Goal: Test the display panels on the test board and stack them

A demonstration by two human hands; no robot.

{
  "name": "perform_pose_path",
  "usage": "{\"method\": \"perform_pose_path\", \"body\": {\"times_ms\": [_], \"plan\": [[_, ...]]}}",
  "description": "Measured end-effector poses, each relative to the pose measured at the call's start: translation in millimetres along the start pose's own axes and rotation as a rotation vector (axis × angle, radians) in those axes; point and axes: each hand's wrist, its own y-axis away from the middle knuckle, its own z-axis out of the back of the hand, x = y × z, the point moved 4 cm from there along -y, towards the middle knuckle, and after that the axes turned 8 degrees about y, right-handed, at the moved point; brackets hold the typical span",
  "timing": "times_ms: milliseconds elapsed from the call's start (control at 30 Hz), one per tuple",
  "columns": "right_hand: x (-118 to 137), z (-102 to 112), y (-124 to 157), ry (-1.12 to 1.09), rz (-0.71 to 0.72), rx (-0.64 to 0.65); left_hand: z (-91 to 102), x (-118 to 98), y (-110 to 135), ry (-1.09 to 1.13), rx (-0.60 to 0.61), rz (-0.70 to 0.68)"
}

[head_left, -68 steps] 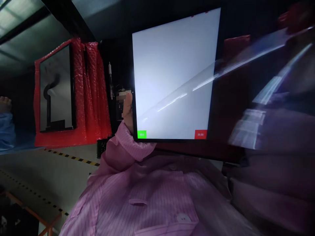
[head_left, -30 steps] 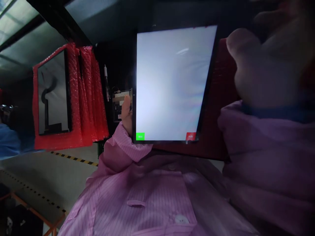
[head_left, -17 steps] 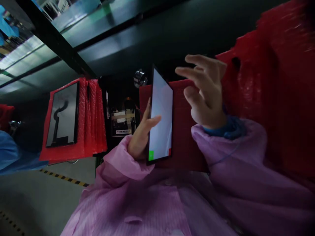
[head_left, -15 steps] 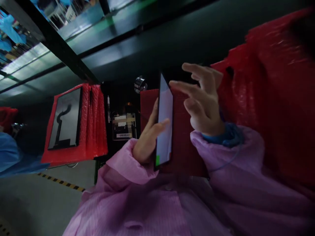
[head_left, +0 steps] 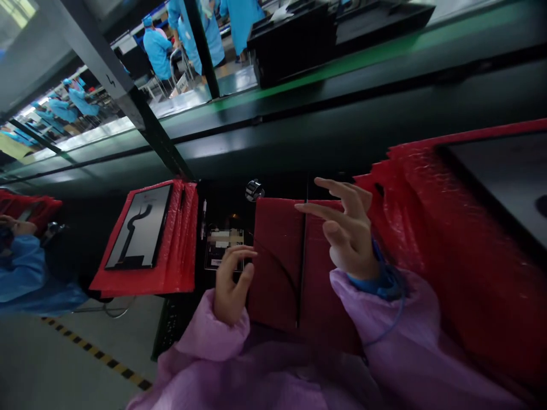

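A thin dark panel [head_left: 303, 245] appears edge-on as a narrow upright line above a dark red pad [head_left: 273, 228]. Left of it, my left hand [head_left: 233, 282] has its thumb and fingers apart, curved, with nothing between them. My right hand [head_left: 348, 228] is on the panel's right, fingers spread and stretched leftward. One fingertip crosses in front of the panel's edge; whether it touches cannot be told. A dark cable [head_left: 280, 265] curves across the pad from the circuit board [head_left: 220, 245] toward the panel. The panel's faces are hidden.
Left, a display panel [head_left: 143, 228] lies on red bubble-wrap bags [head_left: 183, 239]. Another panel [head_left: 508, 176] rests on a red stack [head_left: 427, 228] at right. A pen [head_left: 204, 219] and a shiny metal roll [head_left: 253, 191] lie nearby. A co-worker's blue sleeve [head_left: 29, 256] is far left.
The panel has turned from showing its lit face to edge-on. My left hand has let go of it and moved left. The view has tilted up; my right hand keeps its spread pose.
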Motion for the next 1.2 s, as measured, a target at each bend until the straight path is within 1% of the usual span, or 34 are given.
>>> {"method": "perform_pose_path", "body": {"times_ms": [67,100,133,167,233,300,400,500,600,733,933,1000,1067,1133,1167,1200], "plan": [[0.1,-0.2,0.7,0.013,-0.005,0.006,18.8,12.9,9.5,-0.438,-0.107,-0.062],[0.2,0.2,0.9,0.018,-0.009,0.008,24.7,19.4,13.8,-0.615,-0.131,-0.072],[0.5,1.2,1.0,0.019,-0.006,0.001,28.7,25.8,17.7,-0.744,-0.138,-0.066],[0.8,2.3,1.0,0.017,-0.002,-0.011,31.2,31.7,21.1,-0.823,-0.133,-0.047],[0.9,4.1,1.1,0.02,0.001,-0.018,32.4,39.6,25.8,-0.889,-0.114,-0.011],[0.2,5.1,1.7,0.027,-0.007,-0.012,29.5,42.0,27.2,-0.953,-0.081,-0.002],[-1.8,5.3,3.6,0.036,-0.026,0.006,21.4,41.1,24.3,-1.078,0.021,-0.014],[-2.9,5.3,5.0,0.042,-0.028,0.01,15.3,40.6,20.6,-1.144,0.121,-0.011],[-2.4,5.4,4.2,0.052,-0.018,0.01,13.5,40.2,19.6,-1.189,0.154,-0.032],[-0.3,5.2,1.0,0.049,0.004,-0.007,13.6,40.7,20.7,-1.236,0.153,-0.073],[-2.0,2.3,-1.1,0.041,0.04,0.006,11.6,42.6,23.1,-1.334,0.097,-0.186],[-0.6,3.3,-0.9,0.048,0.04,0.041,12.0,43.8,24.5,-1.346,0.082,-0.215],[3.0,6.6,-0.5,0.054,-0.006,0.108,14.7,44.1,25.7,-1.305,0.05,-0.231],[8.2,13.7,0.5,0.061,-0.107,0.176,17.7,42.8,27.0,-1.204,0.031,-0.264],[10.8,18.4,1.5,0.061,-0.174,0.212,18.0,41.9,27.8,-1.144,0.051,-0.302],[13.0,23.6,3.0,0.058,-0.249,0.251,17.0,41.0,28.8,-1.086,0.097,-0.352]]}}
